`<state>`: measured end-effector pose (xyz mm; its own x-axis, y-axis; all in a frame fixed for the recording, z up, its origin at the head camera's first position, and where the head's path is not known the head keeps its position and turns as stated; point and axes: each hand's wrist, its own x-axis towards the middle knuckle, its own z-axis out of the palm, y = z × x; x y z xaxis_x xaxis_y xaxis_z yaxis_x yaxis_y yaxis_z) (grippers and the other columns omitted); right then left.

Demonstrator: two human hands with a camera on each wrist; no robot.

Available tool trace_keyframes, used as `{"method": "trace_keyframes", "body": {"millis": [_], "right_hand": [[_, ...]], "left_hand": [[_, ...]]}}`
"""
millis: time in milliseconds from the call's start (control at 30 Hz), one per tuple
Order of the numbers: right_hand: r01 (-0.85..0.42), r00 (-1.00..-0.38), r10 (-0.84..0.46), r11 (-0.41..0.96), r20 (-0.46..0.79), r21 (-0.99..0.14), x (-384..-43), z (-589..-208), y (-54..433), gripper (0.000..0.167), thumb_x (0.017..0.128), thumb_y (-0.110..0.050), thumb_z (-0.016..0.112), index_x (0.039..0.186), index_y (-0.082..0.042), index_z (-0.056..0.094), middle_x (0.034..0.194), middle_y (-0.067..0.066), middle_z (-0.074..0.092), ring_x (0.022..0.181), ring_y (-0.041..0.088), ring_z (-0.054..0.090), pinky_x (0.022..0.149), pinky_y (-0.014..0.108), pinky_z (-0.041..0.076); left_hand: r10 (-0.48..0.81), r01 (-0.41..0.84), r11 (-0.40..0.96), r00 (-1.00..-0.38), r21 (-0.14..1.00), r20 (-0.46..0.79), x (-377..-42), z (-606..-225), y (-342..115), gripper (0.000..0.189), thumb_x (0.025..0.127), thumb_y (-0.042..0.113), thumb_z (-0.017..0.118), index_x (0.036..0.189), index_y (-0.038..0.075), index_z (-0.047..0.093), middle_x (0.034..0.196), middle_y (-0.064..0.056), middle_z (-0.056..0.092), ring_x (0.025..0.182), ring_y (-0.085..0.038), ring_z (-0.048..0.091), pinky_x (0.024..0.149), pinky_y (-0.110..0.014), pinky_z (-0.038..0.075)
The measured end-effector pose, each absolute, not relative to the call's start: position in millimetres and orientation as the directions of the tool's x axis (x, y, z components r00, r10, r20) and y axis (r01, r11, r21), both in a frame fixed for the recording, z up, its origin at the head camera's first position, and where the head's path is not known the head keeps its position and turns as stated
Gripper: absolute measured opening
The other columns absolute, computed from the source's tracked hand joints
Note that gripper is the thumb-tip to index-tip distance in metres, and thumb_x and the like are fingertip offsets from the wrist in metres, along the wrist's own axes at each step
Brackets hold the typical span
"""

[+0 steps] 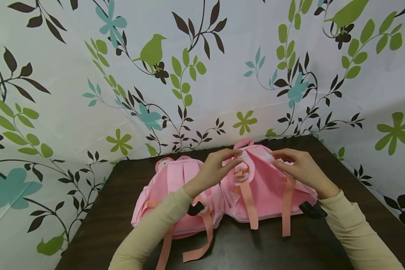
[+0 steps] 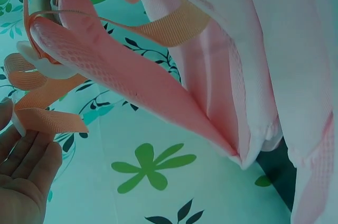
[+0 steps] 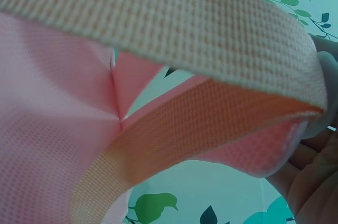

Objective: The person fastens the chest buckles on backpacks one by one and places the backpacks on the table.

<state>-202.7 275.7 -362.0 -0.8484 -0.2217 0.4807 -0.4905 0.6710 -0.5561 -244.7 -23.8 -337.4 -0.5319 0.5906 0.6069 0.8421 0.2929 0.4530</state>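
Note:
Two pink backpacks lie side by side on the dark table: the left backpack and the right backpack, whose shoulder straps are raised. My left hand pinches a small white plastic piece on the right backpack, thumb and fingertips together. In the left wrist view an orange webbing strap loops beside that hand. My right hand pinches another white piece on the opposite strap. The right wrist view shows wide orange webbing running to the right hand, with its fingertips partly hidden.
Orange strap ends hang down the front of the right backpack, and one loose strap trails onto the table from the left one. A patterned curtain rises behind the table.

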Motion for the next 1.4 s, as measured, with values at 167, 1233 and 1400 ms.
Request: {"method": "trace_keyframes", "body": {"millis": [167,1233,1400], "right_hand": [[-0.490,-0.851,-0.232,0.672,0.471,-0.555,-202,-361,275,0.032,0.093,-0.021,0.075,0.121,-0.006,0.072,0.116,0.012,0.072,0.102,0.030,0.067,0.086,0.042,0.057],[-0.590,-0.795,-0.322,0.607,0.514,-0.533,-201,-365,273,0.029,0.088,-0.010,0.079,0.116,-0.007,0.074,0.109,0.007,0.074,0.104,0.032,0.068,0.084,0.058,0.055],[-0.605,-0.782,-0.330,0.605,0.529,-0.517,-202,-365,273,0.030,0.086,-0.007,0.080,0.115,-0.006,0.074,0.107,0.006,0.074,0.101,0.031,0.069,0.083,0.055,0.056]], "left_hand": [[0.597,0.838,0.274,-0.532,0.471,0.600,-245,-340,-16,0.028,0.097,0.019,0.070,0.122,0.008,0.072,0.114,-0.001,0.073,0.105,-0.007,0.065,0.093,-0.025,0.051],[0.685,0.827,0.275,-0.527,0.491,0.503,-249,-353,19,0.030,0.096,0.016,0.071,0.124,0.005,0.070,0.104,0.000,0.072,0.104,-0.007,0.066,0.094,-0.016,0.048],[0.694,0.825,0.288,-0.529,0.486,0.488,-251,-354,20,0.030,0.096,0.018,0.070,0.124,0.005,0.070,0.108,0.000,0.072,0.106,-0.007,0.066,0.094,-0.017,0.048]]}}
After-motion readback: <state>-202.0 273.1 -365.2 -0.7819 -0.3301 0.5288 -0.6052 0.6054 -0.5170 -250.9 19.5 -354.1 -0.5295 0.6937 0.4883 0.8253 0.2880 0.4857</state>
